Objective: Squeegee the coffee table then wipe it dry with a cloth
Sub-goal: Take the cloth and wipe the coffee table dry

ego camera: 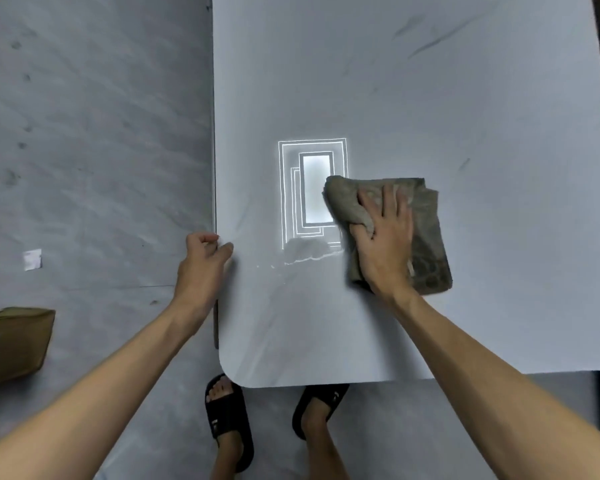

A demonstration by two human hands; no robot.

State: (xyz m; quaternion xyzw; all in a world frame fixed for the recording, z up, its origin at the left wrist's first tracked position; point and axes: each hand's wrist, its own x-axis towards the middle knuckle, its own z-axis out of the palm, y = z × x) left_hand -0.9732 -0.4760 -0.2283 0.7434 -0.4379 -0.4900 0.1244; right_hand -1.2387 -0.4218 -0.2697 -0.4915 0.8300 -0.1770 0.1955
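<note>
Filling most of the view, the pale grey glossy table (430, 98) is seen above a grey marbled floor (84, 133). A folded grey-brown cloth (426, 237) lies flat on the table, just right of a bright rectangular light reflection (314, 192). The cloth is pressed down by the right hand (385, 244), its grip half closed, a fold bunched under the thumb. The left hand (201, 261) is loosely curled, holding nothing (resting at the table's left edge). A streak of water (309, 256) is seen between the hands.
</note>
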